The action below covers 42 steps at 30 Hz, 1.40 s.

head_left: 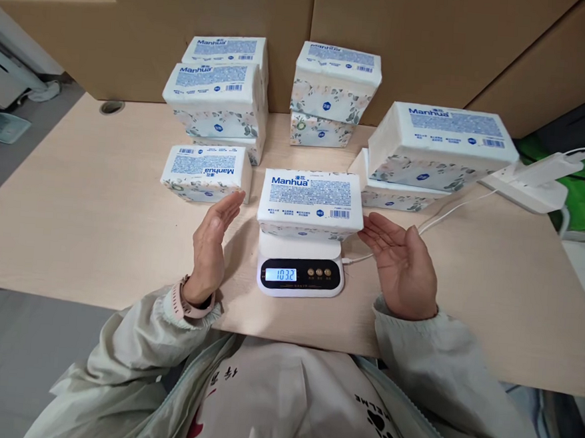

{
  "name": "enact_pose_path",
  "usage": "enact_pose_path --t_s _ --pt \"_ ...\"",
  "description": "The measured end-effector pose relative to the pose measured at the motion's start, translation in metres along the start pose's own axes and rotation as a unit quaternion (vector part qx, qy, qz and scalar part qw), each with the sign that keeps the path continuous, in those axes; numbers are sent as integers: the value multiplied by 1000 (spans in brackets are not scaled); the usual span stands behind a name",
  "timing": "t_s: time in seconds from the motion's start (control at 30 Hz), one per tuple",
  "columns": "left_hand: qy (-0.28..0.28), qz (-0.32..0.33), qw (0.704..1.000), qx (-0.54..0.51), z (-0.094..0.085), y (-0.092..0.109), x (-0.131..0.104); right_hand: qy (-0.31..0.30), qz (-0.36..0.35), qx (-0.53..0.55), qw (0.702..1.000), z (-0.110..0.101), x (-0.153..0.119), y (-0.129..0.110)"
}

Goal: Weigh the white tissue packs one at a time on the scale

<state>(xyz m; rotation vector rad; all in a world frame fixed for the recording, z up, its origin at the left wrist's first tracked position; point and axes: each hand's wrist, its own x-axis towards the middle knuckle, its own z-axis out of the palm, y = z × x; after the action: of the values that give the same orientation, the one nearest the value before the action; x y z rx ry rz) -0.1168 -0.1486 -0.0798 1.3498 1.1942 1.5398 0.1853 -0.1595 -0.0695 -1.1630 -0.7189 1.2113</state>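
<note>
Manhua tissue pack (311,203) lies flat on the kitchen scale (300,275); display reads 103.2. Left hand (211,248) and right hand (400,262) flank the scale, fingers extended and empty, neither touching the pack. Further tissue packs (206,173) lie behind the scale.

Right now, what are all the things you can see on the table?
white floral plastic-wrapped tissue pack on the scale: one, white and blue, centre.
other tissue packs: about seven, white and blue, singly and stacked behind.
white kitchen scale: one, display reads 103.2, front centre.
white cable: one, right of scale.
white power strip: one, right edge.
pale wooden table: one, beige.
left hand: open, beside pack, pink watch.
right hand: open, beside pack.
</note>
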Motion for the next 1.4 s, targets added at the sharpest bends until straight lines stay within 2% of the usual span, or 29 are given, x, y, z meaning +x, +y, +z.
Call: enact_pose_path --t_s 0.3,0.53,0.77,1.13,1.27,1.4 --pt "6 10 1000 -16 1 -3 4 12 -9 30 999 -2 4 -2" --pt "22 35 997 -67 0 -11 10 27 -15 50 998 -11 16 -2" --pt "47 31 996 -68 1 -17 17 18 -22 50 998 -11 17 -2" --pt "45 28 996 -76 1 -17 20 4 -48 52 997 -9 20 -2" --pt "48 14 995 -82 2 -15 19 16 -42 52 998 -10 22 -1" --pt "49 1 994 -98 3 -11 16 31 -6 55 998 -10 23 0"
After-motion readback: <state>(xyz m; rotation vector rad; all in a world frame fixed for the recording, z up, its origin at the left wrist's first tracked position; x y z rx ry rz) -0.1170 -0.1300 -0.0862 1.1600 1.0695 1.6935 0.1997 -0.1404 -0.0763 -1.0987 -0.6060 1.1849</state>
